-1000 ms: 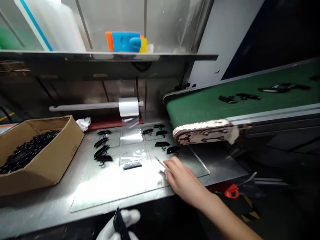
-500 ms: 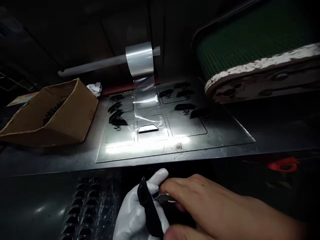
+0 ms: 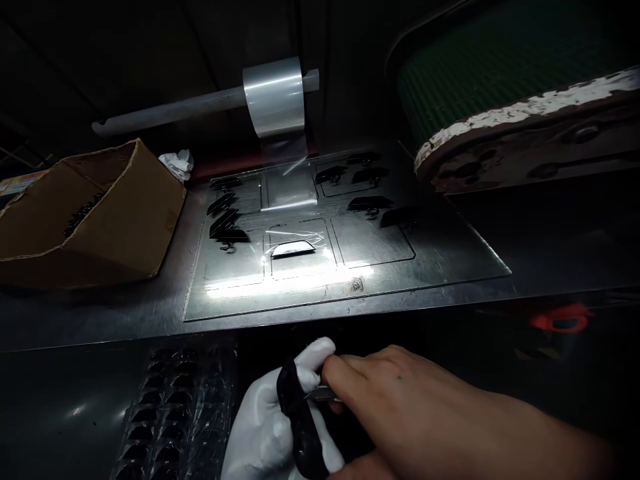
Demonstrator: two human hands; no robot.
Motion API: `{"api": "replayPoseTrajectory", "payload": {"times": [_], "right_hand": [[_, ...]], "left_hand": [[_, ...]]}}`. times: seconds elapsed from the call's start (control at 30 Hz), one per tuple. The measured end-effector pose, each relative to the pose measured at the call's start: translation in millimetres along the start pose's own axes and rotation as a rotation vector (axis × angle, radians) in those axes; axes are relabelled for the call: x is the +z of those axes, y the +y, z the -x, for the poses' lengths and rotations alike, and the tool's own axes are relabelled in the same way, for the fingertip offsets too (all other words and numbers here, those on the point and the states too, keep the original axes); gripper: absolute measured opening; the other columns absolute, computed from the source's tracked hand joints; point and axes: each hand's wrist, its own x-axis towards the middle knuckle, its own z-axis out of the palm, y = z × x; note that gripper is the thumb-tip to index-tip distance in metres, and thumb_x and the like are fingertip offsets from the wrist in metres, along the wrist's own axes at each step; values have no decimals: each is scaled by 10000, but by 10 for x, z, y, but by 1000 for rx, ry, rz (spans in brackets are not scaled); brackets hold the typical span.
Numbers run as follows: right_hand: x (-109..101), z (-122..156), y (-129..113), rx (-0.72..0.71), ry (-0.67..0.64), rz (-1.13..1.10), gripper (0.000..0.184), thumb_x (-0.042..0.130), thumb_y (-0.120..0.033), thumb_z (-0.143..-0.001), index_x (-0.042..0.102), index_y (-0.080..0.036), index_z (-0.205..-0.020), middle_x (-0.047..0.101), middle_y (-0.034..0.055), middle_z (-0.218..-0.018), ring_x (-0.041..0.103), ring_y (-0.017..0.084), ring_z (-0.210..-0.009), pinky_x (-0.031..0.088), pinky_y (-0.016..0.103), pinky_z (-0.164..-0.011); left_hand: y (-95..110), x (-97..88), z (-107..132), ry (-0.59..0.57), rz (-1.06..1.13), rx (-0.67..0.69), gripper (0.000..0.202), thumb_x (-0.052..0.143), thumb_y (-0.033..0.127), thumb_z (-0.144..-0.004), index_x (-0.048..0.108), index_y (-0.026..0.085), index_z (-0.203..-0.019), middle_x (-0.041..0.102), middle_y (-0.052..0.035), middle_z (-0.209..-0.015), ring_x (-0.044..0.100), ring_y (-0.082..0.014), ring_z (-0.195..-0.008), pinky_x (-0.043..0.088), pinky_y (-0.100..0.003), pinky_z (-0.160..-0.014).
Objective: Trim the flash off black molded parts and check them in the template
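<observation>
My left hand (image 3: 263,427), in a white glove, is closed around a glossy black curved piece (image 3: 305,437), held upright and slightly tilted at the bottom of the view. From the other side comes my bare right hand (image 3: 400,403), its fingers pinching a small pointed metal blade (image 3: 323,394). The blade's tip meets the right edge of the black piece near the left thumb; whether it presses in is too small to tell. Above both hands, several similar black pieces (image 3: 370,203) with small hooks lie on a clear sheet (image 3: 380,253), along with one that gleams white (image 3: 293,249).
A cardboard box (image 3: 120,227) of small dark parts stands left on the metal bench (image 3: 100,310). A roll of clear film (image 3: 275,97) hangs on a rod behind. A green-belted machine (image 3: 480,87) juts in at upper right. Clear trays (image 3: 210,413) of black pieces sit lower left.
The head view has shifted slightly, moving the bench up and left. In the left hand, the black piece has turned a little, and the right hand's blade now lies against its edge.
</observation>
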Motion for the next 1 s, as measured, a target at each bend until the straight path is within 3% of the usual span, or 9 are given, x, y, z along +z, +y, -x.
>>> {"api": "replayPoseTrajectory", "payload": {"times": [0.23,0.4,0.53,0.63,0.7,0.77,0.83,0.9,1.0], "right_hand": [[36,1,2,-7,27,-8,491,888,-619,-704,580,-249,-800,734,-4,-704,689,227,-552,421,288,-455],[0,-29,-47,86,-136,6,476,873,-607,-729,618,-224,-851,774,33,-789,736,274,-633,490,309,-526],[-71,-61,-113,190,-259,-2,433,829,-573,-799,642,-204,-929,794,69,-906,767,319,-756,544,345,-620],[-78,-76,-122,218,-283,-8,435,845,-562,-790,643,-199,-920,796,73,-923,771,324,-790,534,325,-609],[-50,-78,-108,211,-294,-4,443,839,-581,-791,649,-199,-909,795,68,-905,771,322,-786,521,311,-587],[-11,-55,-88,194,-283,15,404,832,-558,-810,659,-203,-897,790,55,-871,770,312,-764,509,300,-569],[15,6,-62,174,-230,24,353,849,-499,-814,668,-209,-903,786,38,-854,768,291,-748,493,279,-544],[5,100,-15,127,-139,-42,362,858,-504,-805,662,-217,-907,779,15,-854,758,249,-731,491,261,-533],[-78,248,110,30,105,-166,254,590,-491,-1021,669,-249,-1023,770,-4,-975,738,186,-812,551,267,-665]], "left_hand": [[27,-28,0,-38,-21,-12,486,730,511,-898,687,256,-1309,796,-84,-806,532,-46,-452,407,-165,-490],[35,11,-31,-25,-43,14,490,729,502,-897,685,257,-1319,819,-98,-891,627,-69,-565,469,-162,-588],[22,57,-59,-47,-13,61,407,714,493,-910,737,249,-1235,816,-82,-796,619,-86,-544,477,-192,-580],[4,93,-64,1,27,21,395,743,488,-889,753,255,-1207,824,-128,-1057,607,-76,-516,451,-197,-505],[-9,124,-64,66,57,5,363,775,471,-861,776,259,-1156,717,-143,-1366,651,-83,-567,456,-195,-490],[-23,153,-65,121,89,16,323,789,456,-847,794,262,-1105,646,-119,-1470,704,-122,-657,508,-218,-544],[-35,172,-70,114,96,15,349,778,462,-855,789,263,-1142,772,-125,-1249,698,-137,-651,515,-230,-569],[-41,185,-80,71,67,0,424,762,478,-867,761,253,-1227,816,-105,-858,634,-125,-557,469,-221,-529],[-35,222,-108,75,7,-2,477,777,498,-847,753,230,-1241,750,-74,-650,609,-125,-556,458,-220,-564]]}}
